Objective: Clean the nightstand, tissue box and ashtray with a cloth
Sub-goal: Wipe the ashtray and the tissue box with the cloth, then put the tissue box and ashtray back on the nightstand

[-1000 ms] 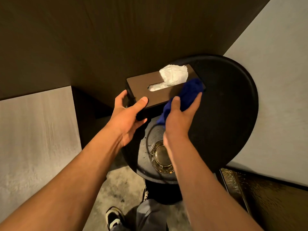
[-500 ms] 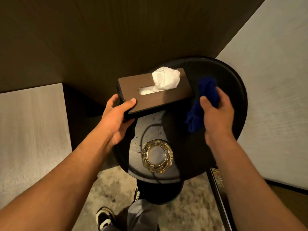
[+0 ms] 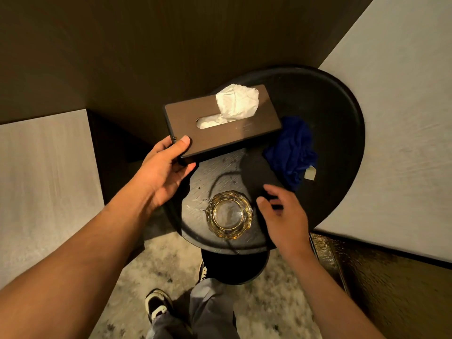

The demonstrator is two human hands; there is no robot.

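A round black nightstand [image 3: 337,113] fills the middle of the view. My left hand [image 3: 163,167] grips the near left corner of the brown tissue box [image 3: 247,128], which is held above the tabletop with a white tissue sticking out of its slot. The blue cloth [image 3: 292,150] lies crumpled on the nightstand, right of the box. My right hand [image 3: 283,216] hovers open, fingers apart, just right of the glass ashtray [image 3: 228,214] at the table's near edge, touching nothing I can see.
A dark wood wall panel [image 3: 146,45] stands behind the nightstand. Pale bed surfaces lie at left [image 3: 44,179] and right [image 3: 403,143]. Below are speckled carpet [image 3: 269,302], my shoe [image 3: 156,305] and trouser leg.
My right hand let go of the blue cloth, leaving it on the nightstand, and drew back toward the ashtray. My left hand keeps holding the tissue box.
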